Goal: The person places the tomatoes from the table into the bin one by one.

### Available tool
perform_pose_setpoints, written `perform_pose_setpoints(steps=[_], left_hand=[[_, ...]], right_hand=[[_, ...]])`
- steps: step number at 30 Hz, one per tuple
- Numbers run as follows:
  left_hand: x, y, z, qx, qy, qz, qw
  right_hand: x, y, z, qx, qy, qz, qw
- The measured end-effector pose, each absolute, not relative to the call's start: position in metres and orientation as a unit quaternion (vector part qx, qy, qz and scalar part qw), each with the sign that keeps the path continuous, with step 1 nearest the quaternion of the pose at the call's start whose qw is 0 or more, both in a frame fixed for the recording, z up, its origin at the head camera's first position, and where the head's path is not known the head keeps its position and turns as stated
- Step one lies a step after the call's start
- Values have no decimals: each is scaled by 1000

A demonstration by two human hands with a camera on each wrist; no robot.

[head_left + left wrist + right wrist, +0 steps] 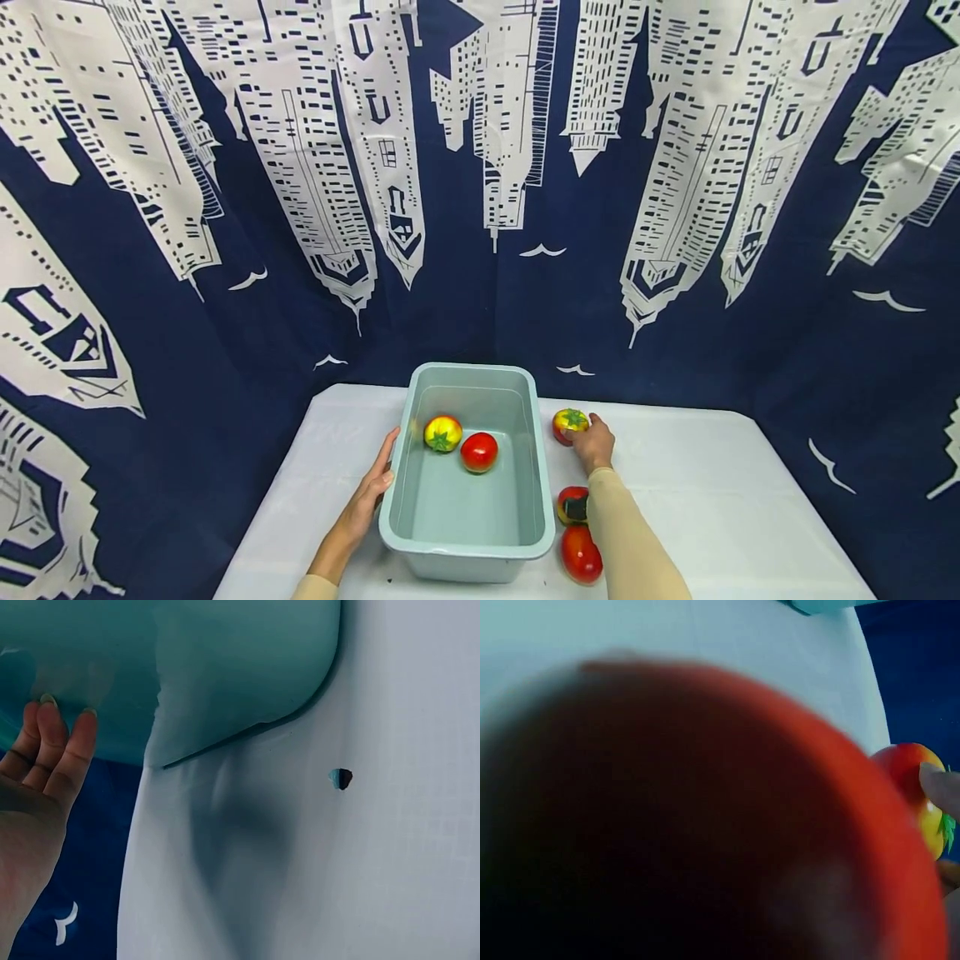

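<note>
A pale green-blue plastic bin (467, 546) stands on the table. My left hand (363, 500) lies along its left outer wall, and in the left wrist view the fairly straight fingers (75, 754) touch that wall. Inside the bin lie a yellow-and-red tomato (442, 434) with a green calyx and a red tomato (479, 452). To the right of the bin, my right hand (596, 446) grips another red-and-yellow tomato (567, 423), its thumb against the skin in the right wrist view. Whether this tomato touches the table I cannot tell.
Beside the bin's right wall sit two more red tomatoes, one (567, 498) partly hidden by the right wrist's camera and one (581, 554) nearer me. A white cloth covers the table (705, 500). Behind it hangs a navy curtain (465, 317) printed with white buildings.
</note>
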State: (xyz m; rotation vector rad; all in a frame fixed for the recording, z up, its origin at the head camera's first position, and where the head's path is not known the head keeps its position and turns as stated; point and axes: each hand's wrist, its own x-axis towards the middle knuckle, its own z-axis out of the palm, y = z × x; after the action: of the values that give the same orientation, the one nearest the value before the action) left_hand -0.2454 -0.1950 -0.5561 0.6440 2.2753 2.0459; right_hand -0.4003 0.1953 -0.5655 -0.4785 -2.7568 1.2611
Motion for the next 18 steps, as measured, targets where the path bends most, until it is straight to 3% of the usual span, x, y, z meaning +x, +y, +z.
perform_pose_setpoints(steps=[18], left_hand=[[-246, -197, -557, 200, 737, 645, 6]], right_hand=[[-399, 193, -574, -165, -864, 475, 8]])
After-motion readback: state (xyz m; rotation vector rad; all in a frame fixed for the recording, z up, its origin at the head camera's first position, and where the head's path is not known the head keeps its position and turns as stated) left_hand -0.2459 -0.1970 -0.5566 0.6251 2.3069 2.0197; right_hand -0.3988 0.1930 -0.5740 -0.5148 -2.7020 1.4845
